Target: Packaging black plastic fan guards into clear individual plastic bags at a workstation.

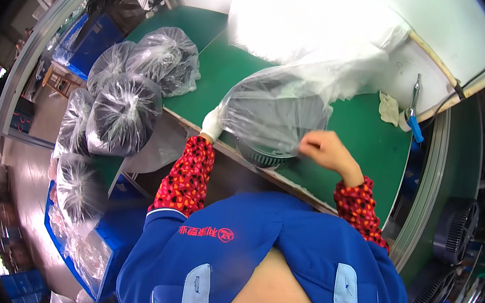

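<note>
A clear plastic bag [273, 107] is drawn over a dark round basket-like part [262, 156] with a slatted rim, which stands at the near edge of the green tabletop [368, 138]. My right hand [328, 151], bare, is closed in a pinch on the bag's near right edge. At the bag's left side my left hand [212, 126], in a white glove, grips the film; its fingertips are partly hidden. The slatted rim shows below the bag's edge, between my two hands.
A stack of white plastic film [303, 22] lies at the back. Several bagged dark parts [123, 115] are piled at the left, above a blue bin [104, 255]. A blue-handled tool [415, 125] and a pale cloth [389, 109] are at right. Dark slatted parts [456, 230] stand farther right.
</note>
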Tool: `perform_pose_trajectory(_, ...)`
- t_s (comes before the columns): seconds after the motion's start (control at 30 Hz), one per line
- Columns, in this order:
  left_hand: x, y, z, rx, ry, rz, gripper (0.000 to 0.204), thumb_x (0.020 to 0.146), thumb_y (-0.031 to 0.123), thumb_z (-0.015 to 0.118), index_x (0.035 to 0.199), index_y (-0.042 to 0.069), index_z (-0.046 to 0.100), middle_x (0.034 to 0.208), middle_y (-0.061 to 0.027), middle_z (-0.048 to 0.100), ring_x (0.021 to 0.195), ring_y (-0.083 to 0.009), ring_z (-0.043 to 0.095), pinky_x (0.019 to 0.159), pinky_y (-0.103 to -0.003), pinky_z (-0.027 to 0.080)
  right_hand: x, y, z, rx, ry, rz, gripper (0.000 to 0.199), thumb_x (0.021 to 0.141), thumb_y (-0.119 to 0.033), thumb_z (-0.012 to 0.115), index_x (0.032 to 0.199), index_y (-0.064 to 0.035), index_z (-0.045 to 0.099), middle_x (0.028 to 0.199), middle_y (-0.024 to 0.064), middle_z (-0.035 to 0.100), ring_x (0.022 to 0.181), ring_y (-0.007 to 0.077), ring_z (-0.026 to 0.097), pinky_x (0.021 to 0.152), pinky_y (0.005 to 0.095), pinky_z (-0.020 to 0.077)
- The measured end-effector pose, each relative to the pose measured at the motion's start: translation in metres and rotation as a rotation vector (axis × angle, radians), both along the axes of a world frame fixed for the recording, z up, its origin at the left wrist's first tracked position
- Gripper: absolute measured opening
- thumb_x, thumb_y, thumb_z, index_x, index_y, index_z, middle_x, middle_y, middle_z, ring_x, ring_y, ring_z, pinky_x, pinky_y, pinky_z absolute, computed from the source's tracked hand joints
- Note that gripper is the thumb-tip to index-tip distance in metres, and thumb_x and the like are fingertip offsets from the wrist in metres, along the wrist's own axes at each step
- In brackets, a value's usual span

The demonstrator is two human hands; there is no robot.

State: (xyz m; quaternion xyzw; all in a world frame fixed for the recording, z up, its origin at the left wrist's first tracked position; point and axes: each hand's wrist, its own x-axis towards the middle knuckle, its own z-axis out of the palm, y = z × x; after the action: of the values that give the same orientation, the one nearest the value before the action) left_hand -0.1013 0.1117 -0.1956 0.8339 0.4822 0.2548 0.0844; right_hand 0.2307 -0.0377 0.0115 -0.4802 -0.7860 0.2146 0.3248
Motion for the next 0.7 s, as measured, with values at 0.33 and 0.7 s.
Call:
perform_pose_trajectory(0.33, 0.016, -0.021, 0.039, -0.283, -0.226, 0.223, 0.028, 0.090, 0.028, 0.044, 0.109, 0.011, 0.056, 0.087, -0.0218, 0.061, 0.084, -0.0413, 0.056, 0.072, -0.047, 0.044, -0.007, 0.035, -0.005, 0.177, -0.584, -0.049, 0.065, 0.061, -0.008, 0.068, 0.122, -0.0015, 0.046, 0.127, 0.0131, 0.046, 0.120, 0.0293, 0.041, 0.101, 0.0408, 0.0322)
perform_pose_trajectory(0.7, 0.026, -0.010, 0.064, -0.276, -0.186, 0.303, 0.024, 0.081, 0.028, 0.051, 0.095, 0.012, 0.062, 0.085, -0.0177, 0.063, 0.083, -0.0366, 0.059, 0.073, -0.044, 0.045, -0.001, 0.048, -0.004, 0.099, -0.433, 0.017, 0.075, 0.051, -0.009, 0.070, 0.122, -0.0124, 0.045, 0.120, 0.0150, 0.046, 0.113, 0.0346, 0.041, 0.097, 0.0421, 0.0317)
